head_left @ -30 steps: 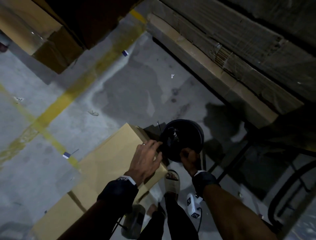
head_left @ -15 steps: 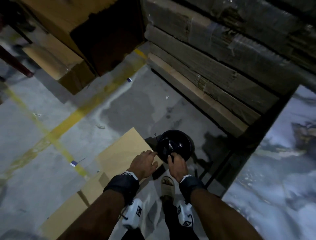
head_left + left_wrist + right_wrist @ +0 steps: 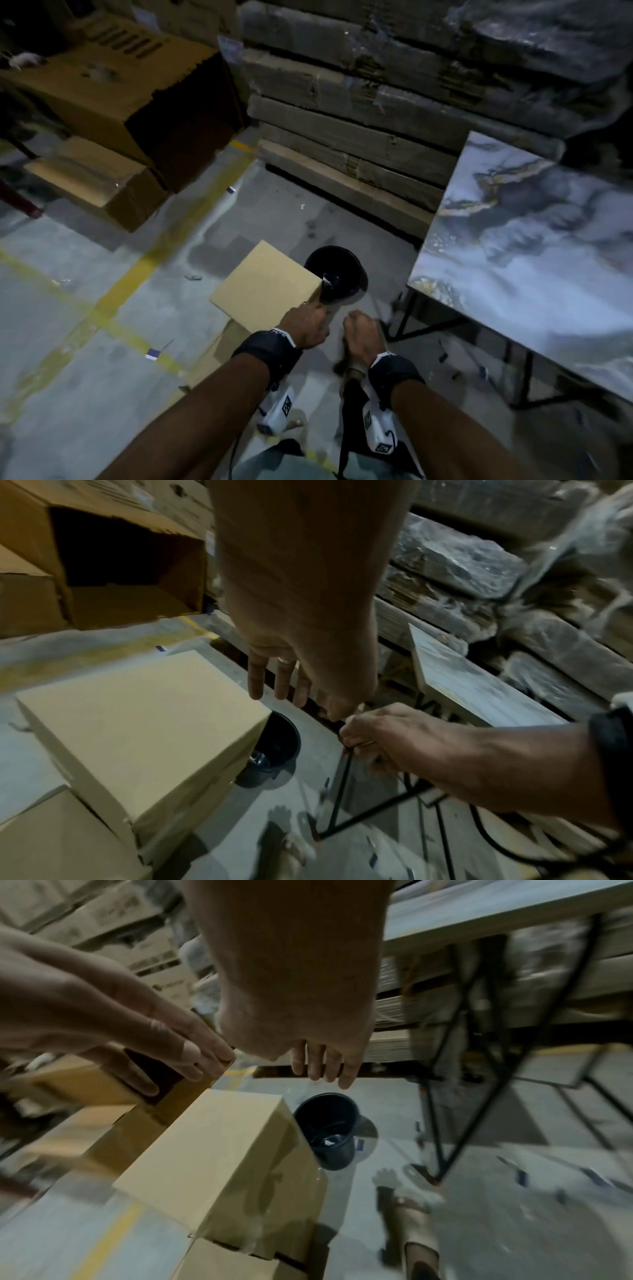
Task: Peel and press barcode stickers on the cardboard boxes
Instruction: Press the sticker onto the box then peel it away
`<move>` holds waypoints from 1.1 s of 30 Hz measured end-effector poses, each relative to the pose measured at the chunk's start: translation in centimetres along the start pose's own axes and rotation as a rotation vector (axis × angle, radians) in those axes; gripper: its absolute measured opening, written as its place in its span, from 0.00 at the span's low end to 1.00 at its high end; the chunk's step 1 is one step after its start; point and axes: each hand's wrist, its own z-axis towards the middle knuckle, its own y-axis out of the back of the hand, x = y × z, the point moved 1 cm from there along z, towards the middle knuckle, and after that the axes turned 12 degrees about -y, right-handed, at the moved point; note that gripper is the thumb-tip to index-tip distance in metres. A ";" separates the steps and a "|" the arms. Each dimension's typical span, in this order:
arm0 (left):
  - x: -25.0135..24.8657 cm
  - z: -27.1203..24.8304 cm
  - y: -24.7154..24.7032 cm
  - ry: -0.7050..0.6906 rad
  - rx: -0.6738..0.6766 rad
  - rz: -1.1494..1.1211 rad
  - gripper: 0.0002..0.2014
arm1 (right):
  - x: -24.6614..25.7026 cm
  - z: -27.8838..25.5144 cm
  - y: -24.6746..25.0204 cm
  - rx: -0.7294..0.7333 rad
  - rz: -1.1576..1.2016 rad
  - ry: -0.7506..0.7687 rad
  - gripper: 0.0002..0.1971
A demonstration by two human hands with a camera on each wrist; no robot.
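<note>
A plain cardboard box (image 3: 263, 287) stands on another box on the floor; no sticker shows on its top. My left hand (image 3: 308, 325) hovers over its near right corner with fingers straight (image 3: 281, 680) and empty. My right hand (image 3: 361, 332) hangs just right of it, above the floor, with fingers loose and pointing down (image 3: 322, 1066), and nothing visible in them. A black bucket (image 3: 334, 274) stands on the floor beyond both hands, against the box's right corner, with a white scrap (image 3: 329, 1141) inside. The box (image 3: 212, 1150) shows clear tape down its side.
A marble-topped table (image 3: 531, 257) on black legs (image 3: 342, 785) stands close on the right. Wrapped flat cartons (image 3: 359, 113) are stacked behind the bucket. Large open cartons (image 3: 113, 96) sit at the back left. Yellow floor lines (image 3: 137, 274) cross the concrete. My sandalled foot (image 3: 414, 1229) is below.
Both hands have drawn back from the bucket's rim toward my body. My head has lifted, so the table and stacked cartons fill more of the view.
</note>
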 end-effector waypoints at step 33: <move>-62.7 14.2 -17.9 -1.090 0.425 0.337 0.24 | -47.7 -35.8 25.1 -0.758 0.429 -0.928 0.21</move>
